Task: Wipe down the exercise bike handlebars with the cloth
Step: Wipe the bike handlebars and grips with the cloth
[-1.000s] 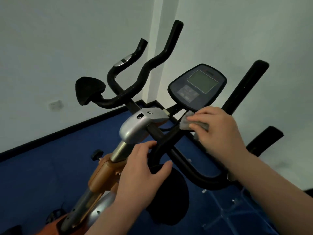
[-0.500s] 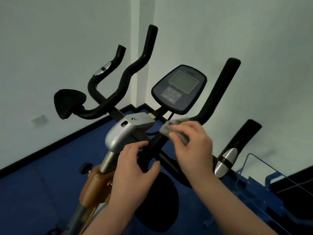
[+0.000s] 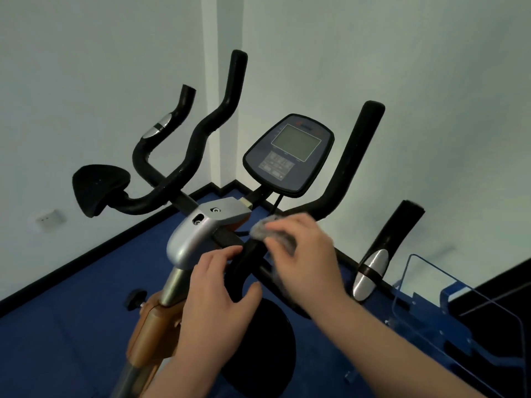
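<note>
The handlebars [image 3: 201, 145] are seen as black, foam-covered tubes that branch from a silver clamp housing [image 3: 198, 231] at the top of the bike's post. On the left side two bars rise and bend upward, one carrying a silver sensor plate, and a black padded elbow rest [image 3: 97, 191] sits at their outer end. On the right side one bar climbs steeply past the console [image 3: 288, 156] (a dark oval panel with a grey screen), and a shorter grip with a second silver plate stands further right.

The cloth [image 3: 263, 228], small, grey and crumpled, is held against the right bar just beside the clamp housing. It is pinched under the curled fingers of the right hand [image 3: 304, 259], though the edges are blurred. The left hand [image 3: 218, 294] is wrapped round the near black tube below the housing, thumb on one side and fingers on the other.

An orange-brown shroud [image 3: 149, 331] with a black adjustment knob is seen lower on the post. The floor [image 3: 71, 282] is covered in dark blue, edged by a black skirting. The walls are pale, meeting at a corner behind the bike, and a white socket is set low on the left wall. A clear plastic panel on a blue frame stands at the lower right.
</note>
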### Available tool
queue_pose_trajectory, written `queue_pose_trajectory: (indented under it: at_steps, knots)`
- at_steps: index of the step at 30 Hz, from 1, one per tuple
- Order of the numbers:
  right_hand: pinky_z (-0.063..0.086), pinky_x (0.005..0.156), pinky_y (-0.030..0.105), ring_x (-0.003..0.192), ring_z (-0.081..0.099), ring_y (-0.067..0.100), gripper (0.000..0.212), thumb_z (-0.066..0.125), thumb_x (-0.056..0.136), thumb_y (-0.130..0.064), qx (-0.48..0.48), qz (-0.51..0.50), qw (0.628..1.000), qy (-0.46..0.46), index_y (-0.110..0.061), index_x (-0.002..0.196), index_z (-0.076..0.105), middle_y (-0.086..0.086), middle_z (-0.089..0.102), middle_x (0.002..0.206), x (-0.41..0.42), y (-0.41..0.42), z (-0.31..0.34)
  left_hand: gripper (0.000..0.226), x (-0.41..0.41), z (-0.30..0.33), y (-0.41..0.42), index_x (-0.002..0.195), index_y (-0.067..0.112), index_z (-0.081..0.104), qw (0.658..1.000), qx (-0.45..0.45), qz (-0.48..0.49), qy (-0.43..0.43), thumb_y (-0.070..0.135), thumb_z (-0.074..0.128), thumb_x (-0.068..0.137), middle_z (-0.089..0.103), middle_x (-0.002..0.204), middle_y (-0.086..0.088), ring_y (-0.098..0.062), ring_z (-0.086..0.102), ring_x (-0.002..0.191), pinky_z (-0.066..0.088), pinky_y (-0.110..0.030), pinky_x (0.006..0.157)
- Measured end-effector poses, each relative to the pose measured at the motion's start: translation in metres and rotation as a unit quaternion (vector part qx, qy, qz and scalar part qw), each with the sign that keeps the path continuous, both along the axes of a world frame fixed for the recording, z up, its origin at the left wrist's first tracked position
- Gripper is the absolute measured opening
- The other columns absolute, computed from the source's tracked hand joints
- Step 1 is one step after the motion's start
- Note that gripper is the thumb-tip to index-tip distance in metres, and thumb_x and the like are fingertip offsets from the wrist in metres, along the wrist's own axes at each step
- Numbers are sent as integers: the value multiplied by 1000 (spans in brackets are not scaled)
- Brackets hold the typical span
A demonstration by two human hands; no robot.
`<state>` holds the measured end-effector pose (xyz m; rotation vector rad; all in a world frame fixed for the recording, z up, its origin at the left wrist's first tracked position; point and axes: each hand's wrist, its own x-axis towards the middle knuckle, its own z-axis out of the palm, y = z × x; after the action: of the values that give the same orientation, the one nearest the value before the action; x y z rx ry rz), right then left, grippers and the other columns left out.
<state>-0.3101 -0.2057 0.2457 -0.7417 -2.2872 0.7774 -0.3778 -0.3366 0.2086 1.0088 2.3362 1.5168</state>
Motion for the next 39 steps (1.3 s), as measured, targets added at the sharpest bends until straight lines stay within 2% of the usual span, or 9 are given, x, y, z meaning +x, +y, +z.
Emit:
queue_pose_trajectory:
  at_steps: [5, 8, 13, 17, 23, 27, 32, 36, 39]
  knots:
    - [37, 75, -1, 87, 55, -10, 16, 68, 82, -17, -10, -76, 994, 80, -30, 91, 69, -17, 59, 94, 20, 38, 25, 43, -10, 15, 11, 114, 44, 51, 998, -29, -54, 30, 47, 57, 71, 47, 109, 30, 4, 45, 110, 40, -23, 89]
    - [30, 71, -6, 86, 53, 2, 16, 62, 86, -14, 4, -174, 982, 71, -22, 99, 66, -6, 57, 101, 25, 69, 39, 42, -14, 28, 32, 117, 37, 54, 997, -27, -73, 31, 42, 58, 76, 49, 110, 25, 0, 44, 111, 38, -24, 93]
    - [34, 67, -5, 83, 48, -13, 16, 56, 91, -13, -45, -189, 977, 89, -25, 99, 50, -3, 49, 105, 13, 43, 13, 30, -12, 36, 67, 110, 32, 56, 998, 14, -61, 7, 19, 60, 83, 53, 105, 22, -10, 49, 108, 43, -34, 93]
    - [38, 70, -1, 88, 50, -12, 23, 62, 86, -12, -64, -148, 983, 91, -31, 92, 49, -10, 50, 100, 18, 26, 0, 34, -18, 28, 69, 102, 34, 60, 995, 60, -52, -63, 6, 56, 83, 61, 104, 14, -1, 56, 102, 46, -25, 88]
    - [35, 67, -4, 81, 46, -18, 16, 59, 89, -11, -108, -261, 945, 168, -21, 92, 46, -2, 49, 102, 13, 40, 9, 31, -16, 25, 66, 102, 34, 61, 992, 70, -60, -83, 9, 57, 83, 62, 104, 12, -5, 56, 104, 44, -27, 87]
    - [43, 71, 6, 85, 53, -9, 27, 61, 84, -5, -123, -156, 969, 145, -28, 86, 46, -9, 47, 99, -7, -18, -15, 34, -18, 27, 66, 102, 33, 62, 989, 85, -62, -105, 9, 53, 79, 65, 103, 10, -7, 59, 102, 46, -30, 88]
    - [39, 64, 4, 80, 52, -6, 15, 67, 84, -25, -26, -201, 962, 183, -32, 85, 54, -11, 56, 91, 6, 15, 12, 41, -19, 29, 66, 99, 29, 62, 976, 121, -41, -176, -5, 51, 80, 66, 98, 12, 7, 60, 91, 42, -19, 78]
    - [36, 63, 3, 80, 50, 1, 15, 61, 89, -26, 29, -228, 970, 76, -25, 103, 61, -8, 53, 104, 13, 46, 22, 35, -17, 25, 66, 102, 30, 63, 980, 105, -49, -164, 3, 54, 81, 64, 102, 13, 4, 58, 97, 40, -18, 79]
    - [36, 64, 0, 79, 49, 0, 17, 62, 86, -23, 80, -141, 987, 11, -26, 104, 62, -11, 50, 104, 5, 25, 7, 33, -19, 24, 67, 101, 33, 62, 982, 102, -54, -152, 11, 54, 78, 63, 104, 12, -2, 57, 101, 41, -21, 81]
